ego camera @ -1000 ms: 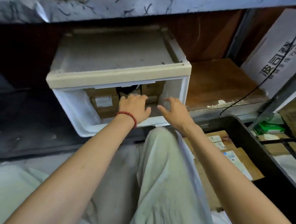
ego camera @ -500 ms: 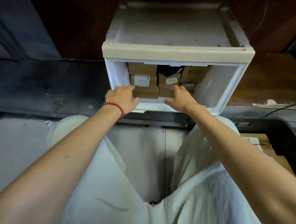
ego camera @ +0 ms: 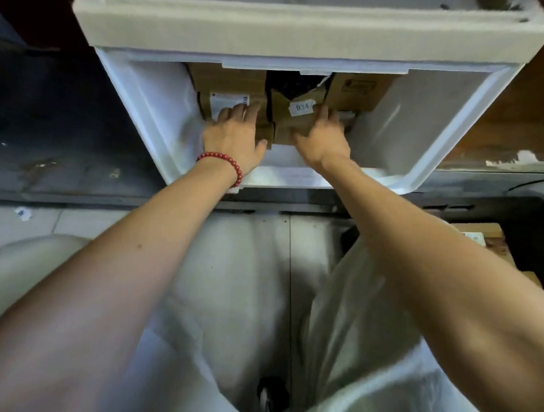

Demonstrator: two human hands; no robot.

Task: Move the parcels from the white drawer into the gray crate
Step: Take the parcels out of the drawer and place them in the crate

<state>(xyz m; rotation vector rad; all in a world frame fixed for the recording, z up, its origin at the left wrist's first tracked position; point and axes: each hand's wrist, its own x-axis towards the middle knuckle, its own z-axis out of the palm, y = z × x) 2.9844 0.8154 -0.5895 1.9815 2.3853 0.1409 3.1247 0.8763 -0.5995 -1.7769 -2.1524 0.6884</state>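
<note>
White drawer point(ego camera: 149, 111) pulled out of its cream housing point(ego camera: 195, 28), top centre, sitting on a dark low shelf point(ego camera: 63, 125). Gray crate point(ego camera: 538, 219) at the right edge, lower than the drawer and only partly in frame, with a cardboard parcel point(ego camera: 483, 231) showing inside it. Pale floor point(ego camera: 8, 223) below, with the person's light trousers across it.

Parcels all at the back of the drawer, front part bare. Left box point(ego camera: 230, 84) is brown with a white shipping label, the right box point(ego camera: 362, 91) is brown with a printed mark, and a black item point(ego camera: 293, 84) sits between them. The middle parcel point(ego camera: 287, 124) is tilted and carries a white tag point(ego camera: 301, 108) reading 034.

Both hands are inside the drawer. Left hand point(ego camera: 236, 134) has its fingers stretched flat over the left box, touching, not wrapped round it. Right hand point(ego camera: 324, 136) grips the middle parcel, fingers curled over its right edge; blurred. A red bead bracelet point(ego camera: 225, 162) is on the left wrist.
</note>
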